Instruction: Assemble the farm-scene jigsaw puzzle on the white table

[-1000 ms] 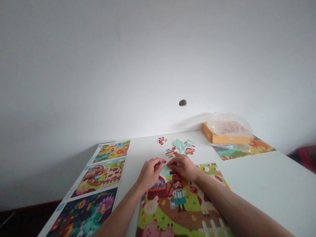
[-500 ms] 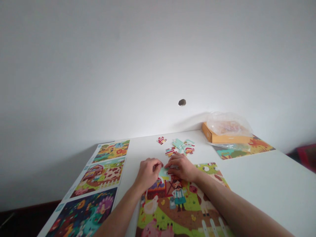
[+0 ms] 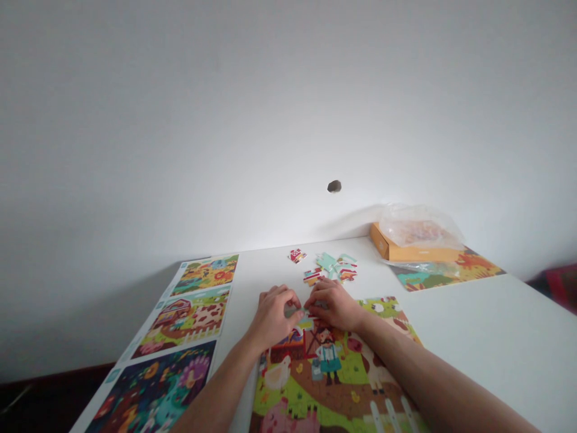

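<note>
A partly joined farm jigsaw puzzle (image 3: 333, 385) lies on the white table, showing a farmer, a chicken, a pig and a cow. At its far edge, over the red barn part, my left hand (image 3: 276, 313) pinches a pale green puzzle piece (image 3: 295, 312) between thumb and fingers. From the other side my right hand (image 3: 331, 305) meets it, fingers closed at the piece's right edge. Fingers hide much of the piece. Just beyond my right hand is a small heap of loose puzzle pieces (image 3: 328, 262), pale green and red. One red barn piece (image 3: 297, 256) lies apart to their left.
On the left lies a sheet of printed pictures (image 3: 189, 319), its middle one matching the farm scene. An orange box (image 3: 417, 254) under a clear plastic bag (image 3: 419, 225) rests at the back right, on a dinosaur picture (image 3: 473, 267). A white wall (image 3: 270, 150) stands behind the table.
My left hand's thumb and fingers have turned slightly around the pale green piece, which now shows less. My right hand has hardly moved. The whole view has shifted a little.
</note>
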Available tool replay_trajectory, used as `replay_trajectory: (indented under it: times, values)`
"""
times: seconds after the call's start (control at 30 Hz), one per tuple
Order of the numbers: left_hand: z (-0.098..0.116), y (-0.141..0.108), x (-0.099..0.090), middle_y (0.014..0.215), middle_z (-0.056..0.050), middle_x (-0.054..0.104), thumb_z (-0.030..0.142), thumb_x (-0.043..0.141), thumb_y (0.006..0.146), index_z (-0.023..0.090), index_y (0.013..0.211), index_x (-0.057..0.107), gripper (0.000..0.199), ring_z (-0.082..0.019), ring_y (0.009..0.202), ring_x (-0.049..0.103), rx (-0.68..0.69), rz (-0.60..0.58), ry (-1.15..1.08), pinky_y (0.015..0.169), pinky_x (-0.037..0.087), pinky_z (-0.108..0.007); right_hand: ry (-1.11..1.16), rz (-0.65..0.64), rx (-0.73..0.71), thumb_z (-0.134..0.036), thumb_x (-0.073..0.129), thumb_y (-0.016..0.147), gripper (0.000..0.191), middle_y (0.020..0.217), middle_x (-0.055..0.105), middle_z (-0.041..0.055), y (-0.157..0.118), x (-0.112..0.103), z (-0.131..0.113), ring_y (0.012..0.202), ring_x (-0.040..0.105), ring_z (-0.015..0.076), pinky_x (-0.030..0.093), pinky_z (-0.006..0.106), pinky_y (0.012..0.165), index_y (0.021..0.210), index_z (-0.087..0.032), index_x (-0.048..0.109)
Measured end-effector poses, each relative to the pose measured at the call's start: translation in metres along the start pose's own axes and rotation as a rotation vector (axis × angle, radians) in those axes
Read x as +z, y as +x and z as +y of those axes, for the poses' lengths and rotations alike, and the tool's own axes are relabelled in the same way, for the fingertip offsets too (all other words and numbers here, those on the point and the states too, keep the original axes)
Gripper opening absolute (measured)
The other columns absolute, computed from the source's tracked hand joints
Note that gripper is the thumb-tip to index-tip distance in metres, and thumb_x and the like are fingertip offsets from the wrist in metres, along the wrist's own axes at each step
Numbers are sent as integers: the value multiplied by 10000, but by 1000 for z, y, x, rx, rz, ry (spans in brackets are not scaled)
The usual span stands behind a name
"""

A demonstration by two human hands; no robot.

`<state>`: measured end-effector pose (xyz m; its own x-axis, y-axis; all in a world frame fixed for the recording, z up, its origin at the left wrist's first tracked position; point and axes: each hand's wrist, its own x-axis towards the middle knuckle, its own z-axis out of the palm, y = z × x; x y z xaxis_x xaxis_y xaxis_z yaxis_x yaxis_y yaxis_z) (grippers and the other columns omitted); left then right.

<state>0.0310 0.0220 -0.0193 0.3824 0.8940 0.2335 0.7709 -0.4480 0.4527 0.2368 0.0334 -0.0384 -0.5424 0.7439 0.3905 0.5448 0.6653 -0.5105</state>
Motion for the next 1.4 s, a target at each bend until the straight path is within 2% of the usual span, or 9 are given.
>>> replay_trajectory:
  times: [0.23, 0.4, 0.7, 0.83, 0.97, 1.23, 1.4]
  values:
    - [-1, 1, 3, 870, -14, 644, 255, 697, 731, 216, 789, 640, 90, -204, 896, 570, -5, 14, -6, 813, 351, -327, -24, -16, -17, -358, 688, 807, 216, 944, 640, 52, -1, -4, -4, 961, 540, 223, 388, 356, 856, 991, -249, 717]
    - [-2, 3, 5, 830, -12, 637, 266, 693, 748, 213, 791, 645, 83, -194, 865, 576, -51, 55, 0, 782, 362, -315, -65, -46, -6, -491, 802, 646, 534, 996, 596, 59, -2, -5, -5, 987, 518, 248, 383, 383, 871, 1116, -268, 679]
    - [-6, 6, 7, 675, -9, 641, 274, 631, 803, 199, 726, 642, 108, -169, 735, 579, -62, 70, -28, 705, 387, -276, -33, -12, 10, -299, 727, 761, 325, 1016, 611, 61, -2, -3, -4, 1024, 529, 234, 396, 363, 886, 1078, -243, 682]
    - [-5, 5, 7, 611, 8, 616, 270, 622, 803, 227, 834, 687, 83, -174, 721, 579, -54, 64, -41, 689, 396, -269, -18, 23, 50, -239, 683, 804, 232, 994, 630, 53, -1, -2, -3, 986, 555, 209, 409, 333, 855, 1035, -230, 688]
    - [-3, 5, 5, 602, 3, 612, 269, 596, 811, 253, 922, 717, 165, -181, 732, 583, -45, 32, -32, 695, 401, -274, -17, 28, 58, -253, 700, 801, 223, 934, 635, 38, 0, 0, 0, 943, 568, 194, 414, 317, 835, 1023, -233, 690]
    - [-1, 4, 4, 579, 18, 603, 265, 622, 786, 226, 756, 651, 58, -176, 719, 571, -74, 52, 13, 692, 372, -275, -14, 45, 91, -261, 681, 814, 159, 902, 629, 39, 0, 1, -1, 906, 570, 187, 416, 310, 815, 965, -220, 704]
    - [-4, 5, 6, 581, 16, 613, 308, 645, 788, 222, 712, 625, 117, -182, 720, 565, -107, 75, 57, 680, 353, -275, -23, 22, 53, -324, 740, 748, 263, 951, 625, 45, -2, -3, -5, 972, 561, 219, 405, 338, 846, 996, -242, 709]
